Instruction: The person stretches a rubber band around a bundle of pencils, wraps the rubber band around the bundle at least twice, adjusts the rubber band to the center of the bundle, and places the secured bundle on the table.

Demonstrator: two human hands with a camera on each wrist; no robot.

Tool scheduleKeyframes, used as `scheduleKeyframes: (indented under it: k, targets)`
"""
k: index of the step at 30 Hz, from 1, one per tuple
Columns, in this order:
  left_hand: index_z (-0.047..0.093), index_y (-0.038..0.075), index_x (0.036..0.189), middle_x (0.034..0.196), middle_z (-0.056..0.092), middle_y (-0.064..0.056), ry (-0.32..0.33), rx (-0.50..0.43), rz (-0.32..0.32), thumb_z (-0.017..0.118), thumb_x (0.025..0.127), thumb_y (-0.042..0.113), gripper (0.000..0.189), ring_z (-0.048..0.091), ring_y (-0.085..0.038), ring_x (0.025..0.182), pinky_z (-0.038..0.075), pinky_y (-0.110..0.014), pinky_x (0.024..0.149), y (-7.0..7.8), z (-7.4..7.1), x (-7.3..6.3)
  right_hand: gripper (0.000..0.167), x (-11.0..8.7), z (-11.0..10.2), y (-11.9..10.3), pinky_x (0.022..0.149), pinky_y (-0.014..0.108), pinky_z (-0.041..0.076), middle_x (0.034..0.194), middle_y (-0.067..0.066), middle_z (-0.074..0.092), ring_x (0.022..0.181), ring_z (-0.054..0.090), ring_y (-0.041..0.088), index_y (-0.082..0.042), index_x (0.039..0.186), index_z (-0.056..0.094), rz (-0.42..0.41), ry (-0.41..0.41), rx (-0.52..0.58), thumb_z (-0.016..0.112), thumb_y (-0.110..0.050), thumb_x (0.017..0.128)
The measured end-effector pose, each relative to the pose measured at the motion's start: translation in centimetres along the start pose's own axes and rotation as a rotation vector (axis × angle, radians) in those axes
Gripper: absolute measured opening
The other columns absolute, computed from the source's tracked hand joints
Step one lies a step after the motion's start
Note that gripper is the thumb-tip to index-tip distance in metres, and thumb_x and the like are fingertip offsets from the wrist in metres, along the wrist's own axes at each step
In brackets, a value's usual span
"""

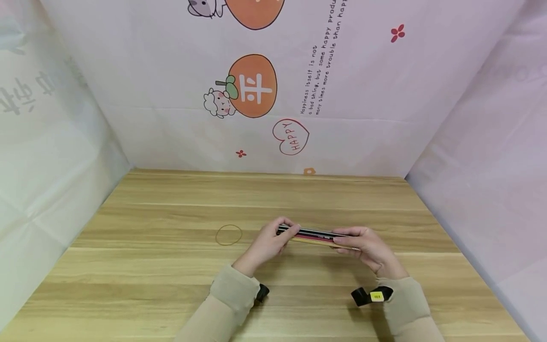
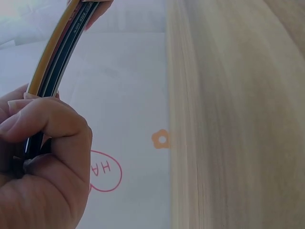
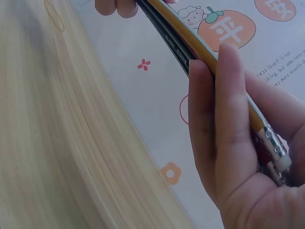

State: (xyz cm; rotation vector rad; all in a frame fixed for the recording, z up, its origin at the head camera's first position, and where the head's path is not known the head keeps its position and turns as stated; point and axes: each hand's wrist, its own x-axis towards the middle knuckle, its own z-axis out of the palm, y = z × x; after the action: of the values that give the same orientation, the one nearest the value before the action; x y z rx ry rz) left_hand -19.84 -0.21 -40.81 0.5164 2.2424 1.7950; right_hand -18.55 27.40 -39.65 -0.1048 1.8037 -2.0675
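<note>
Both hands hold a bundle of pencils (image 1: 314, 234) lengthwise above the wooden table. The bundle has dark, red and yellow pencils lying side by side. At the bundle's left end, my left hand (image 1: 270, 241) grips it with fingers curled round. My right hand (image 1: 367, 247) holds the other end between thumb and fingers. In the right wrist view, metal ferrules and a pale eraser (image 3: 284, 163) stick out past the right hand's fingers. The left tips are hidden in the left hand. A thin rubber band (image 1: 228, 235) lies on the table, left of the left hand.
The wooden table (image 1: 171, 289) meets a printed white cloth backdrop (image 1: 354, 142) at its far edge. Cloth walls also stand at the left (image 1: 51, 180) and right (image 1: 483, 156). Black wrist camera mounts (image 1: 361, 297) sit below both wrists.
</note>
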Motion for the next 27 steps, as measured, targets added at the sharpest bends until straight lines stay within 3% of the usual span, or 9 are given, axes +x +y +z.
scheduleKeyframes:
  k: [8,18,24,27]
  targets:
    - [0.062,0.005,0.108,0.063,0.049,0.0,-0.033,0.007,-0.024,0.06,0.099,0.037,0.034,0.04,-0.01,0.046,0.039,-0.023,0.048,-0.1,-0.4,0.0,0.027,0.0,-0.5,0.1,0.08,0.023,0.059,0.098,0.0,0.074,0.087,0.073,0.011,-0.017,0.097,0.078,0.002,-0.027,0.002,0.062,0.004,0.093]
    - [0.065,0.009,0.11,0.081,0.063,-0.008,-0.07,0.063,-0.086,0.054,0.099,0.05,0.043,0.049,-0.013,0.056,0.045,-0.027,0.052,0.1,-2.5,-0.3,0.028,0.0,-0.7,0.1,0.079,0.022,0.059,0.099,0.001,0.074,0.088,0.072,0.01,-0.018,0.097,0.078,0.0,-0.029,0.016,0.061,0.004,0.094]
    - [0.065,0.005,0.118,0.088,0.068,-0.012,0.0,0.037,-0.14,0.034,0.102,0.061,0.067,0.054,-0.013,0.06,0.045,-0.025,0.055,0.1,-4.2,-0.3,0.029,-0.4,-0.9,-0.2,0.082,0.022,0.058,0.103,0.002,0.072,0.092,0.072,0.013,-0.017,0.099,0.076,-0.003,-0.032,0.046,0.058,0.005,0.094]
    - [0.066,0.003,0.12,0.092,0.068,-0.015,0.055,0.032,-0.159,0.034,0.102,0.062,0.069,0.056,-0.015,0.063,0.047,-0.026,0.057,-0.1,-4.9,-0.3,0.027,-0.4,-0.9,-0.2,0.082,0.021,0.058,0.104,0.003,0.072,0.092,0.072,0.013,-0.017,0.1,0.076,0.009,-0.026,0.044,0.059,0.004,0.094]
